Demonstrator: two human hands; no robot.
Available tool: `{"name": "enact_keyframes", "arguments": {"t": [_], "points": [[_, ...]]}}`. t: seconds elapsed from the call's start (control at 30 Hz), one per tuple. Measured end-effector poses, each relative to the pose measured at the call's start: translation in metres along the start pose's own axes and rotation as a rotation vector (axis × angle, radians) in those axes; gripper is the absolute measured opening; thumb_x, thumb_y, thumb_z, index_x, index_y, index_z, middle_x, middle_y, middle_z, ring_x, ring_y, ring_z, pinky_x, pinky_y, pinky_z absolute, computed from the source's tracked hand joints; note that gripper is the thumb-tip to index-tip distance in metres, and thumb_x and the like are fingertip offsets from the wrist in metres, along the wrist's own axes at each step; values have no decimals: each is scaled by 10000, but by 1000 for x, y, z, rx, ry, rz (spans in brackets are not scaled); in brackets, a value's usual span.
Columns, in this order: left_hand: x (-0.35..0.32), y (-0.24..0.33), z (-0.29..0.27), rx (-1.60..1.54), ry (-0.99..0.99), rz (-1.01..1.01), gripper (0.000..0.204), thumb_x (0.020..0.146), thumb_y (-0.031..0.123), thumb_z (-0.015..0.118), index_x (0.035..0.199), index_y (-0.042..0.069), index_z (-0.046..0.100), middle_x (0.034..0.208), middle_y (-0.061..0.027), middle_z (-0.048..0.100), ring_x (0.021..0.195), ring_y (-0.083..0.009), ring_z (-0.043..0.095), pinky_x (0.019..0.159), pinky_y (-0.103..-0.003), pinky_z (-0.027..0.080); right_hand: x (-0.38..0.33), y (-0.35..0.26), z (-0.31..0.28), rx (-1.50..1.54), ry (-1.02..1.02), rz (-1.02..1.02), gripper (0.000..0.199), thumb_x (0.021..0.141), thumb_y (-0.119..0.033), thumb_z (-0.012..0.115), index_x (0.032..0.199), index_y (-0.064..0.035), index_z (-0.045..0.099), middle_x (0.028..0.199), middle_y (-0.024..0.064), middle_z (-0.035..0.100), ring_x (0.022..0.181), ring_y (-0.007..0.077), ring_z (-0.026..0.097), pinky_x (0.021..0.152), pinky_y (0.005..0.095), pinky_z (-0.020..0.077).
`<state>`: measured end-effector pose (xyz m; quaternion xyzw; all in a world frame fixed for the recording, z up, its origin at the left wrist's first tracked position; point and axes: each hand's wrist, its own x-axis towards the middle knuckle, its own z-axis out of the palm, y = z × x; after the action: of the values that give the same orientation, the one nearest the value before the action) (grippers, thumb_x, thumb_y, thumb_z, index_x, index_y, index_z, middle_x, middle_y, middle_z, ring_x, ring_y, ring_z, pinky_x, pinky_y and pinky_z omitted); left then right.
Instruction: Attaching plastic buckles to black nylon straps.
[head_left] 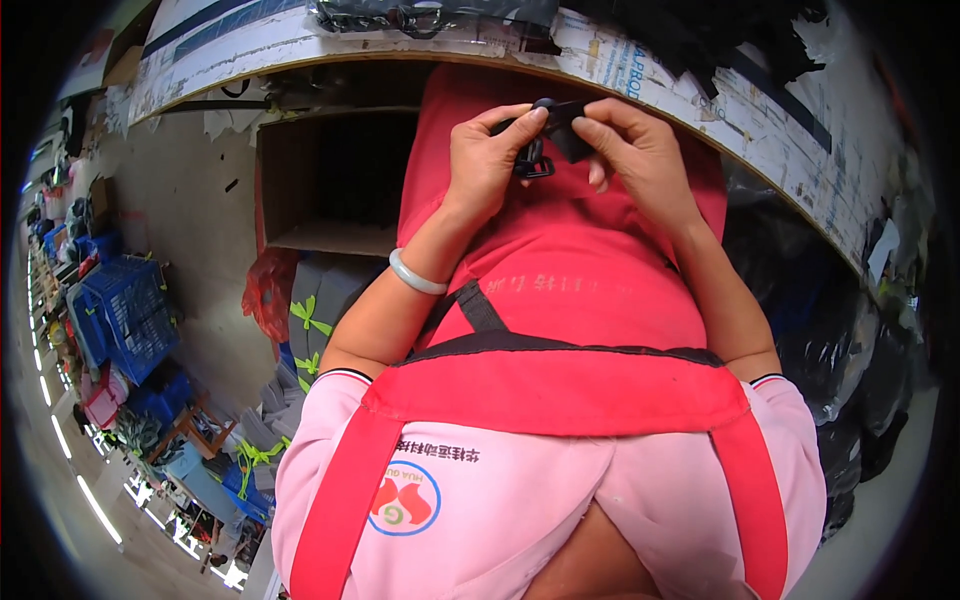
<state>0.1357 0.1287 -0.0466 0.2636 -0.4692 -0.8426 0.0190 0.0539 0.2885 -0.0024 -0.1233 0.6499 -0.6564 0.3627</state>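
My left hand, a pale green bangle on its wrist, and my right hand meet over my lap just below the worktable edge. Together they pinch a short black webbing strap. A small black plastic buckle hangs from the strap between the two hands, against my left fingers. The thumb and forefinger of each hand are closed on the strap. A red apron covers my lap beneath them.
The curved worktable edge has a worn white covering, with a pile of black straps on top. An open cardboard box stands at left. Blue crates, a red bag and grey bundles tied in green ribbon lie on the floor. Black plastic bags sit at right.
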Motion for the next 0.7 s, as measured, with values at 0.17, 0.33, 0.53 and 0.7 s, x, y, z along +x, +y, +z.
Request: {"name": "enact_keyframes", "arguments": {"t": [0.17,0.33,0.53,0.7], "points": [[-4,-6,1,165,23,85,212,877,166,700,981,-20,695,643,-7,608,469,-56,525,381,-204,384,-4,18,-4,-65,10,175,170,923,-160,631,846,-11,602,697,26,608,525,51,556,446,189,462],[-6,-10,2,264,29,185,166,877,119,693,984,-7,701,700,-7,628,540,-55,549,455,-190,421,2,18,-4,-46,14,275,176,926,-169,625,856,-9,600,689,23,600,524,58,560,454,193,476],[-1,-13,-3,469,-58,522,150,833,4,701,983,-8,699,843,-31,631,787,-83,569,692,-204,446,6,24,5,221,87,156,205,927,-215,633,942,-14,599,700,11,594,541,65,575,492,194,500],[-9,-6,-5,600,-169,668,200,775,-17,726,961,56,717,835,-61,594,719,-144,589,630,-236,474,8,13,-18,154,-155,340,249,942,-278,612,992,-34,624,730,13,596,596,59,580,520,184,496]]}}
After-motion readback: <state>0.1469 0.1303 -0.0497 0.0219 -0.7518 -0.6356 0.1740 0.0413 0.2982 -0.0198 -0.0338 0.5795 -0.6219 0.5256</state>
